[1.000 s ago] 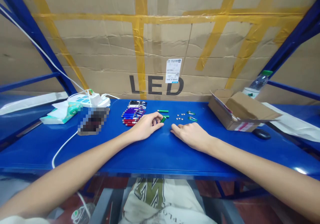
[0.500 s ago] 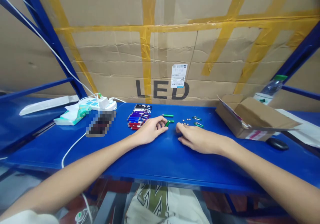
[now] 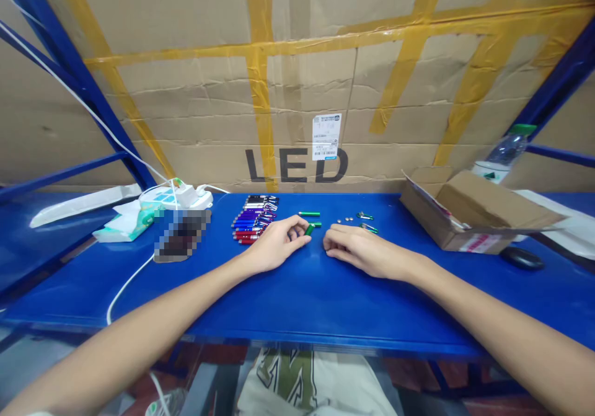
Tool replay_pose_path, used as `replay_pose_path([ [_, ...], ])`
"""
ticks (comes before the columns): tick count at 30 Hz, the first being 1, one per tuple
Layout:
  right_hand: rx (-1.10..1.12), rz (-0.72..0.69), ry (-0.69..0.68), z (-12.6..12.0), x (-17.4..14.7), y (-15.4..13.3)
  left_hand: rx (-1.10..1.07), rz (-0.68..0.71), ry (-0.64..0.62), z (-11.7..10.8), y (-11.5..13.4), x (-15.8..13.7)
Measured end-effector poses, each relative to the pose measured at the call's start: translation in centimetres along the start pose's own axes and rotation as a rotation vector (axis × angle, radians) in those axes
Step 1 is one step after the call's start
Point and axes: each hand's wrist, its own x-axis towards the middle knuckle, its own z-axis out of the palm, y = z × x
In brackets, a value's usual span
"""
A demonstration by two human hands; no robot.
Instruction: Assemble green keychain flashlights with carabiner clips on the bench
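My left hand (image 3: 279, 242) is closed on a short green metal tube (image 3: 308, 230), held tilted between thumb and fingers. Just beyond it, two more green tubes (image 3: 309, 214) lie on the blue table (image 3: 288, 304). My right hand (image 3: 360, 248) rests a little to the right, its fingers pinched together; whatever is in them is hidden. Past its knuckles lie several small silvery discs (image 3: 348, 220), like button cells. Two green end pieces with metal clips (image 3: 368, 227) are beside the discs. Left of my left hand is a row of slim keychain flashlights (image 3: 253, 221) in black, white, purple, blue and red.
An open cardboard box (image 3: 446, 217) stands at the right, with a black mouse (image 3: 521, 258) and plastic bottle (image 3: 504, 152) near it. To the left are a blurred-out phone (image 3: 181, 236), tissue pack (image 3: 127, 221) and power strip (image 3: 181, 198). A large taped carton (image 3: 199, 112) backs the table.
My right hand has drawn its fingers closer together and covers some of the discs. The left hand keeps its hold on the green tube. The view has shifted slightly.
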Motion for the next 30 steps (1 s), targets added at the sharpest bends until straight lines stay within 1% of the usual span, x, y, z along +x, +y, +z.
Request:
replay_pose_path([
  [6, 0.107, 0.055, 0.008, 0.2, 0.1, 0.4, -0.014, 0.028, -0.010, 0.0, 0.2, 0.0],
  [8, 0.132, 0.069, 0.040, 0.3, 0.2, 0.5, -0.017, 0.033, -0.017, 0.0, 0.3, 0.0],
  [10, 0.180, 0.087, 0.121, 0.3, 0.3, 0.5, -0.021, 0.032, -0.028, 0.0, 0.4, -0.1],
  [14, 0.349, 0.121, 0.319, 0.3, 0.5, 0.3, -0.035, 0.017, -0.054, 0.1, 0.5, -0.2],
  [16, 0.382, 0.119, 0.380, 0.4, 0.7, 0.0, -0.051, 0.020, -0.067, 0.2, 0.4, -0.3],
  [20, 0.347, 0.069, 0.450, 0.8, 0.8, -0.5, -0.092, 0.038, -0.087, 0.5, 0.6, -0.4],
  [23, 0.329, 0.048, 0.474, 0.9, 0.9, -0.6, -0.113, 0.037, -0.097, 0.5, 0.8, -0.4],
  [26, 0.276, 0.028, 0.467, 0.9, 0.8, -0.6, -0.137, 0.022, -0.098, 0.5, 0.8, -0.4],
  [30, 0.226, -0.041, 0.443, 0.8, 0.7, -0.8, -0.157, 0.002, -0.096, 0.6, 0.6, -0.3],
])
